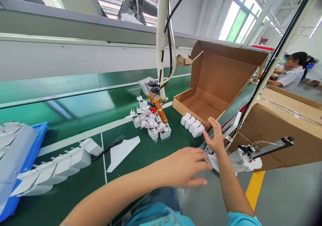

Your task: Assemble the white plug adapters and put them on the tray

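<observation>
My left hand (184, 165) reaches across the front of the green bench with its fingers stretched out flat, holding nothing. My right hand (214, 137) is raised just beyond it, fingers spread, palm toward a row of white charger plugs (193, 124) standing beside an open cardboard box (213, 85). A white fixture (245, 159) with a lever sits at the bench edge under my right forearm. A pile of white plug housings (151, 122) lies further back around an orange hanging tool (158, 106).
A blue tray (30, 152) and a line of white chargers (60, 165) lie at the left. Black tweezers (109, 147) and a white paper scrap (122, 152) rest mid-bench. Closed cartons (284, 132) stand at right; another person (291, 73) sits far right. A green conveyor (75, 95) runs behind.
</observation>
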The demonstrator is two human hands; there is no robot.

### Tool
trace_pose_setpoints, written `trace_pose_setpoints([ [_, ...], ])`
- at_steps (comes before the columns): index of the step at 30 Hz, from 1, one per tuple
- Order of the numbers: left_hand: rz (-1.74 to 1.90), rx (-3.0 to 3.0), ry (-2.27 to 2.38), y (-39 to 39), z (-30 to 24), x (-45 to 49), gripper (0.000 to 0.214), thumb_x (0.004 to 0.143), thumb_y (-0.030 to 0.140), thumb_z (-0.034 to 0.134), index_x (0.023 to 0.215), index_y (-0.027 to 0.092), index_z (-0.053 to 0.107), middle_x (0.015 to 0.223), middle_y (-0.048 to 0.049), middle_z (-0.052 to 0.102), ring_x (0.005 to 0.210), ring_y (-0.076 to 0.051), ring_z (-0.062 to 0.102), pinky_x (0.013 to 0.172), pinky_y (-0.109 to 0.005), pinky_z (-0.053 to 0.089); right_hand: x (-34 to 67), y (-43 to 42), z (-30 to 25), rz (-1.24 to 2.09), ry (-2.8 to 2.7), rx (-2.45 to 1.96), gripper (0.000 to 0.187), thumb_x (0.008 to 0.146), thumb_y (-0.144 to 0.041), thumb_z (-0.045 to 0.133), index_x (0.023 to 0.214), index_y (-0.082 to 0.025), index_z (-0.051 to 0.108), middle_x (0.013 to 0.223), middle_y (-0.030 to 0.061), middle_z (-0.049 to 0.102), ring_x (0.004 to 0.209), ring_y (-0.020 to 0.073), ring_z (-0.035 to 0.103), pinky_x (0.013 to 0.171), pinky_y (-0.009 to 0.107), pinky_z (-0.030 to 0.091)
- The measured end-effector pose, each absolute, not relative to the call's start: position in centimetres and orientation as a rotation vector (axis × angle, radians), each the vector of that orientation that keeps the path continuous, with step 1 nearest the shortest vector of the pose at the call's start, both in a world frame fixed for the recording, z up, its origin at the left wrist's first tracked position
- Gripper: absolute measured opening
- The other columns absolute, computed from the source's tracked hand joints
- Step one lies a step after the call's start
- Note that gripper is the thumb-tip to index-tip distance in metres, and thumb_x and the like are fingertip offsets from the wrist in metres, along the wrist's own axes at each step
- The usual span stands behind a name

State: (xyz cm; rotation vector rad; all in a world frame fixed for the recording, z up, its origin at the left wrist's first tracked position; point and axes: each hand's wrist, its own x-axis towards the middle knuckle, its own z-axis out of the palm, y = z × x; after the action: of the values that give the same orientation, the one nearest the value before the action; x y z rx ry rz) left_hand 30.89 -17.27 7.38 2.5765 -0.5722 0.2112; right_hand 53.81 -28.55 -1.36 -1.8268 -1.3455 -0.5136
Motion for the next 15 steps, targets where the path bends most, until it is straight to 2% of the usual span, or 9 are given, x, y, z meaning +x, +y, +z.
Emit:
trace_pose_setpoints([
  [2, 0.093, 2.573, -0.421, -16.5, 7.1, 27.9, 0.037, 0.094, 0.040, 0.057, 0.127, 0.024, 0.060, 0.137, -0.0109, 0.059, 0.131, -0.029, 0.052, 0.109, -0.042, 0.045, 54.0, -28.6, 0.3, -0.283, -1.595, -1.901, 0.057, 0.090, -0.032, 0.056, 0.145, -0.029, 0.039, 0.149, 0.0112, 0.043, 0.139, 0.0278, 0.042, 0.115, 0.053, 0.037],
  [4, 0.052, 2.540, -0.136, -15.5, 6.1, 27.0, 0.042, 0.092, 0.038, 0.057, 0.132, 0.023, 0.057, 0.145, -0.0140, 0.052, 0.134, -0.031, 0.049, 0.108, -0.045, 0.046, 54.5, -28.7, 1.9, -0.123, -1.584, -1.962, 0.051, 0.088, -0.035, 0.058, 0.138, -0.029, 0.048, 0.145, 0.0096, 0.049, 0.135, 0.0273, 0.046, 0.113, 0.050, 0.040],
  [7, 0.106, 2.392, 0.214, -14.5, 3.8, 29.9, 0.059, 0.092, 0.040, 0.055, 0.145, 0.019, 0.041, 0.156, -0.0185, 0.033, 0.142, -0.033, 0.039, 0.115, -0.048, 0.037, 54.7, -29.4, 2.1, -0.070, -1.243, -2.026, 0.034, 0.088, -0.042, 0.054, 0.116, -0.024, 0.062, 0.120, 0.0108, 0.064, 0.112, 0.0259, 0.063, 0.094, 0.044, 0.055],
  [10, 0.232, 2.250, 0.435, -13.9, 1.3, 36.1, 0.076, 0.085, 0.034, 0.063, 0.151, 0.015, 0.028, 0.160, -0.0207, 0.023, 0.150, -0.033, 0.020, 0.120, -0.047, 0.027, 53.9, -29.9, -0.6, -0.030, -1.050, -2.088, 0.030, 0.088, -0.041, 0.051, 0.106, -0.021, 0.063, 0.096, 0.0097, 0.071, 0.084, 0.0231, 0.069, 0.072, 0.039, 0.060],
  [12, 0.344, 2.136, 0.619, -13.4, -0.2, 40.4, 0.086, 0.076, 0.023, 0.070, 0.150, 0.014, 0.027, 0.158, -0.0205, 0.028, 0.150, -0.033, 0.021, 0.121, -0.044, 0.026, 53.2, -29.7, -2.9, 0.012, -0.981, -2.125, 0.032, 0.084, -0.037, 0.055, 0.111, -0.022, 0.062, 0.098, 0.0092, 0.073, 0.081, 0.0232, 0.070, 0.072, 0.040, 0.059],
  [15, 0.420, 2.089, 0.728, -11.9, -1.9, 45.0, 0.090, 0.074, 0.017, 0.067, 0.151, 0.016, 0.019, 0.160, -0.0184, 0.024, 0.151, -0.034, 0.016, 0.121, -0.048, 0.023, 52.3, -28.7, -5.6, 0.042, -0.898, -2.149, 0.049, 0.080, -0.033, 0.057, 0.128, -0.023, 0.054, 0.120, 0.0123, 0.069, 0.097, 0.0268, 0.070, 0.083, 0.046, 0.058],
])
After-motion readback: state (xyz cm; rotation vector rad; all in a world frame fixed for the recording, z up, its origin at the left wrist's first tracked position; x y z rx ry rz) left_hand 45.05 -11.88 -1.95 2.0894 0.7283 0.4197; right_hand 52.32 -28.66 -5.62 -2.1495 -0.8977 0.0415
